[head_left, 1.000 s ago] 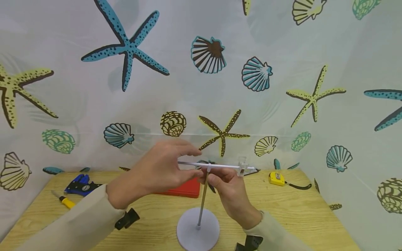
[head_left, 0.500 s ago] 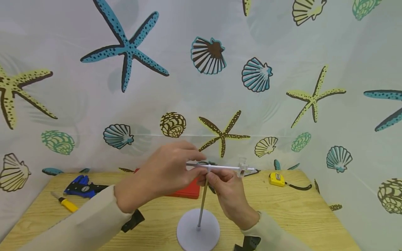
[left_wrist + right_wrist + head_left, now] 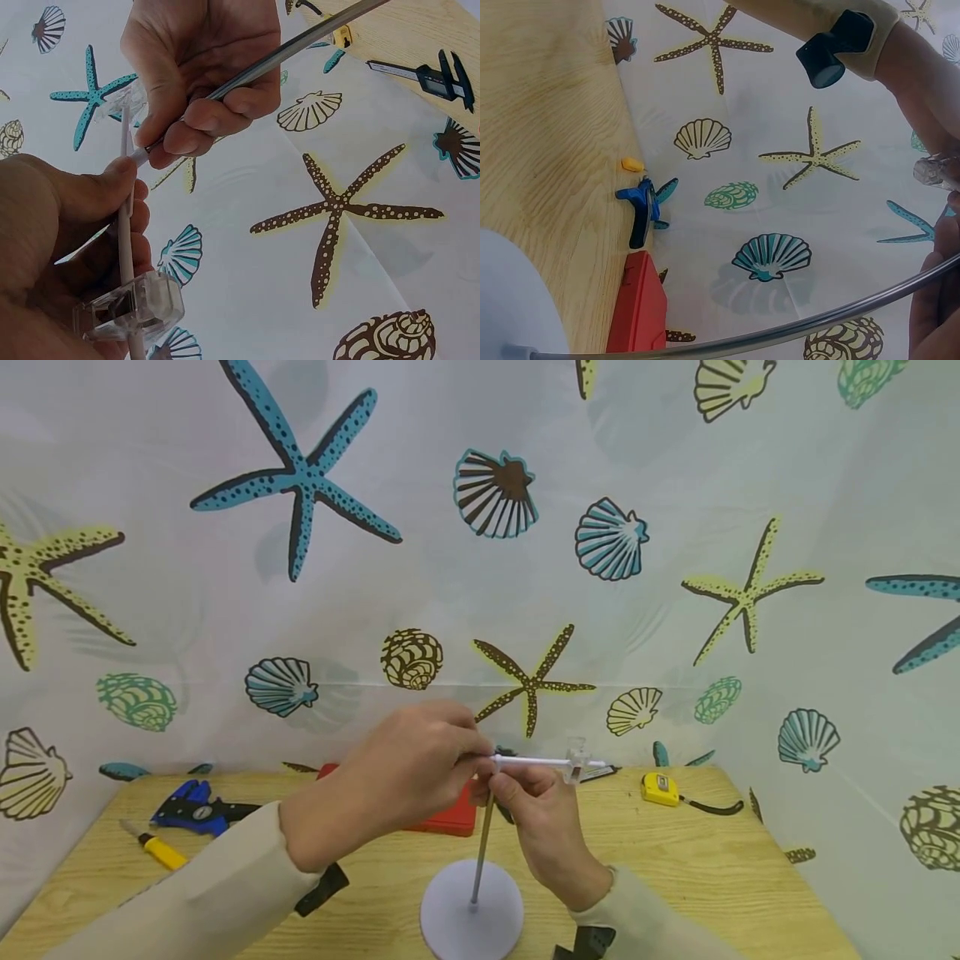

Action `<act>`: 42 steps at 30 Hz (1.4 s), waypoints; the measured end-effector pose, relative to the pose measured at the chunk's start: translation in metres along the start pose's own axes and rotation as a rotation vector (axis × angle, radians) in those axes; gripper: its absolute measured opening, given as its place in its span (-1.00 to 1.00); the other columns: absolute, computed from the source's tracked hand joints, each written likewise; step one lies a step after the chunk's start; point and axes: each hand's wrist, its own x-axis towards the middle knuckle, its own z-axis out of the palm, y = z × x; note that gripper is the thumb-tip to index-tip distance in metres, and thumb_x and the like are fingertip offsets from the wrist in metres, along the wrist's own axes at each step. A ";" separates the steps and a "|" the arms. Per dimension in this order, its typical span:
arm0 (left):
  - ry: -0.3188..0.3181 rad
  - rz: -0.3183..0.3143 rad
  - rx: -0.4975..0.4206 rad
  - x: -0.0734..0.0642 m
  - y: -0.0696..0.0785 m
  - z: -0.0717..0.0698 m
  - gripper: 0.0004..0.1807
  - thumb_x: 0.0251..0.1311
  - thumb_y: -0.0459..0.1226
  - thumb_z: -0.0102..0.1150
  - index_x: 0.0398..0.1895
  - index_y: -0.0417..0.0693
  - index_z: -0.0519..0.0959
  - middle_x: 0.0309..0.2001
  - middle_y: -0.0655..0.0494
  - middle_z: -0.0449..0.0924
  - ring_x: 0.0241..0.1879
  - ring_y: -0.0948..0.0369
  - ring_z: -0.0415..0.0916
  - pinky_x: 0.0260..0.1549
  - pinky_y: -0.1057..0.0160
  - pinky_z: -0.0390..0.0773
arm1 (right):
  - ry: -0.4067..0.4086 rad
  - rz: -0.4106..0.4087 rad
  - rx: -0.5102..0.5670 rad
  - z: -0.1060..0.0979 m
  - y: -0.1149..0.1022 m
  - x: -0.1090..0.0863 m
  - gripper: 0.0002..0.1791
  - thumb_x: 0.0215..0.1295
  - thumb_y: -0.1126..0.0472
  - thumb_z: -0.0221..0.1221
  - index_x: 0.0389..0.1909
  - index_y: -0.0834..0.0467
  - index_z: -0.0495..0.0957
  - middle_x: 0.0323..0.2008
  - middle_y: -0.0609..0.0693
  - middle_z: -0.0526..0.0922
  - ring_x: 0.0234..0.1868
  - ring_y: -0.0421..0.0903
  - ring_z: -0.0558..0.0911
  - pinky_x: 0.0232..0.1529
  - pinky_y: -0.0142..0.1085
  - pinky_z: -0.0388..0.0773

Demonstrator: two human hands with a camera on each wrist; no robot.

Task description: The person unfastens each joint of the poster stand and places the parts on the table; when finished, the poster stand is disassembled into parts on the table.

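Note:
A small stand has a round white base [image 3: 450, 920], a thin metal pole [image 3: 484, 843] and a white crossbar [image 3: 534, 762] lying level at its top. One clear plastic clip [image 3: 577, 762] sits toward the crossbar's right end; another clear clip [image 3: 154, 307] shows on the opposite part in the left wrist view. My left hand [image 3: 408, 777] pinches the crossbar just left of the joint, thumb against it, hiding that half in the head view. Just under the white connector [image 3: 139, 155], my right hand [image 3: 549, 822] grips the pole's upper end between thumb and curled fingers.
Behind my hands lies a red case [image 3: 456, 817]. To the left are a blue-and-black wire stripper [image 3: 197, 808] and a yellow-handled knife [image 3: 162, 852]. A yellow tape measure [image 3: 660, 788] lies back right, with a digital caliper [image 3: 427, 79] nearby. A patterned cloth [image 3: 480, 585] hangs behind the table.
My left hand has moved right along the crossbar to the joint, and its spread thumb and fingers have closed into a pinch. My right hand stays on the pole.

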 end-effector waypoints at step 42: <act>-0.055 -0.007 -0.037 0.004 0.005 -0.006 -0.85 0.08 -0.48 0.37 -0.40 -0.06 0.78 -0.45 0.19 0.60 -0.46 0.33 0.52 -0.48 0.47 0.53 | 0.034 -0.055 -0.098 0.000 0.000 0.000 -0.74 0.39 0.21 0.24 -0.12 0.37 0.63 -0.35 -0.20 0.78 -0.29 -0.29 0.75 -0.05 -0.35 0.72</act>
